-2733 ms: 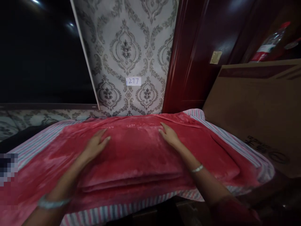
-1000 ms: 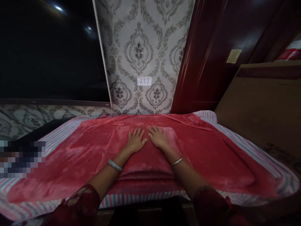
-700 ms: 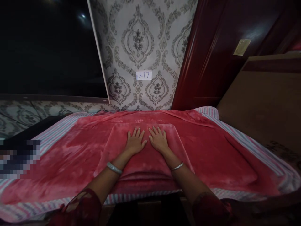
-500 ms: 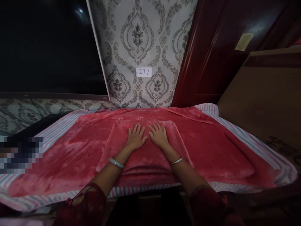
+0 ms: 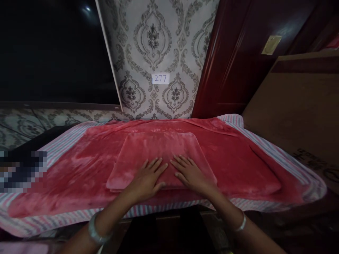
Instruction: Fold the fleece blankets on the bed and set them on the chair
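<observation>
A folded red plush cushion cover point(image 5: 159, 146), roughly square, lies flat in the middle of a larger red plush blanket point(image 5: 238, 165). My left hand point(image 5: 148, 178) rests palm down on its near left part, fingers spread. Beside it, my right hand point(image 5: 189, 173) lies flat on the near right part, fingers apart too. Neither hand grips the cloth. A pale bangle point(image 5: 96, 229) is on my left wrist, and a thin silver one point(image 5: 242, 222) on my right.
Under the blanket spreads a striped cloth point(image 5: 63, 141). A television screen point(image 5: 53, 53) stands at the back left, before patterned wallpaper point(image 5: 153, 38) with a "277" label point(image 5: 160, 78). A dark red door point(image 5: 238, 60) and a large cardboard box point(image 5: 296, 102) are at the right.
Both hands have slid toward me, from the far half of the folded cloth to its near part. The folds along its near edge now lie flatter.
</observation>
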Motion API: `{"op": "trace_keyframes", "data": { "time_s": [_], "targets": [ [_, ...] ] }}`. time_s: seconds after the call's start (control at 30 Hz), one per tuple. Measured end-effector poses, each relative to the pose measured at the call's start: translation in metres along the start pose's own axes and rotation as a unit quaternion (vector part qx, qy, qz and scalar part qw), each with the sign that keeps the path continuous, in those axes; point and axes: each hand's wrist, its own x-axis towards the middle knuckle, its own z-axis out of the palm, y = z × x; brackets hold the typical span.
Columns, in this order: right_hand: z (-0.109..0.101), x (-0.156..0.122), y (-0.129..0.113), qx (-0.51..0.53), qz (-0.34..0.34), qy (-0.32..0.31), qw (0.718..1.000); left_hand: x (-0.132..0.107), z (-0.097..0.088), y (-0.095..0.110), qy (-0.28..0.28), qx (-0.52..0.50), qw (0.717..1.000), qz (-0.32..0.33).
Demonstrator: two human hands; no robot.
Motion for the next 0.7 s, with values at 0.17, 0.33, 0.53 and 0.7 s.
{"op": "trace_keyframes", "data": {
  "time_s": [0.17, 0.33, 0.53, 0.7],
  "targets": [
    [0.011, -0.023, -0.005, -0.021, 0.011, 0.064, 0.998, -0.023, 0.027, 0.004, 0.093, 0.059, 0.994, 0.018],
    [0.025, -0.022, -0.009, -0.035, 0.014, 0.138, 0.99, -0.019, 0.043, 0.0, 0.137, 0.083, 0.986, 0.034],
    [0.031, -0.024, -0.006, -0.046, -0.003, 0.168, 0.985, -0.02, 0.042, -0.001, 0.157, 0.081, 0.984, 0.037],
    [0.031, -0.029, -0.008, -0.043, 0.002, 0.18, 0.983, -0.021, 0.036, 0.004, 0.152, 0.062, 0.986, 0.026]
  ]
}}
